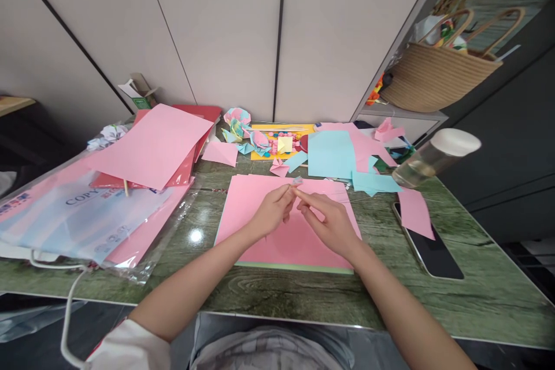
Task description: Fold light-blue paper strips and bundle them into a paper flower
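Over a stack of pink paper sheets (260, 254), my two hands meet at the fingertips. My left hand (274, 209) is closed in a pinch, and a small pale bluish piece (297, 181) shows at its fingertips; what kind of thing it is cannot be made out. From the other side, my right hand (327, 221) presses its index fingertip against the same spot, its other fingers curled in. Just beyond the hands are a small folded pink paper piece (280, 167) and a light-blue paper strip (297, 161).
Folded paper shapes (237, 127) and a yellow sheet with colourful bits (255, 154) lie at the back. Light-blue sheets (332, 153), a phone (437, 257) and a clear cup with a white lid (418, 165) are to the right. A plastic paper packet (87, 214) is left.
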